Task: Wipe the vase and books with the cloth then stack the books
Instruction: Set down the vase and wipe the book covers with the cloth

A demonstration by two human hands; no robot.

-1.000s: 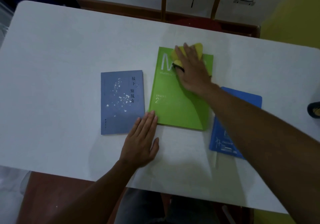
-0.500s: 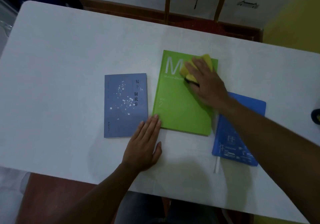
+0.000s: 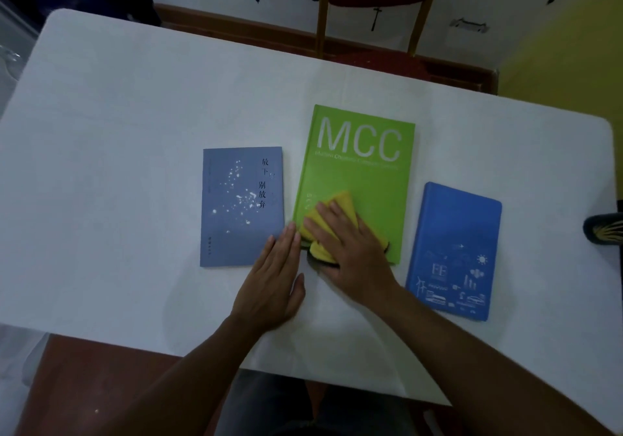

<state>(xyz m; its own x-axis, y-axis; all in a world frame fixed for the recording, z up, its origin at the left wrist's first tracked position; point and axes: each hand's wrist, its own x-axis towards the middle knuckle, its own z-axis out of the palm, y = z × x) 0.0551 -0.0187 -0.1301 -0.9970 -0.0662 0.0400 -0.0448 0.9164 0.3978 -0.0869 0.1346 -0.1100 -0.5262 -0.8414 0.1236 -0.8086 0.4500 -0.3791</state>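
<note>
Three books lie flat on the white table (image 3: 135, 138). A grey-blue book (image 3: 236, 209) is on the left, a green book (image 3: 364, 172) marked MCC in the middle, a bright blue book (image 3: 458, 250) on the right. My right hand (image 3: 350, 253) presses a yellow cloth (image 3: 332, 213) flat on the green book's near left corner. My left hand (image 3: 273, 284) lies flat on the table, fingers together, fingertips touching the near edges of the grey-blue and green books. At the right frame edge, a dark object with gold lines (image 3: 605, 230) shows only partly; it may be the vase.
A wooden chair (image 3: 371, 7) with a red seat stands beyond the table's far edge. A yellow wall (image 3: 566, 47) is at the right. My legs show under the near table edge.
My right hand has slid the yellow cloth from the green book's far end down to its near left corner, uncovering the MCC title. My left hand stays put.
</note>
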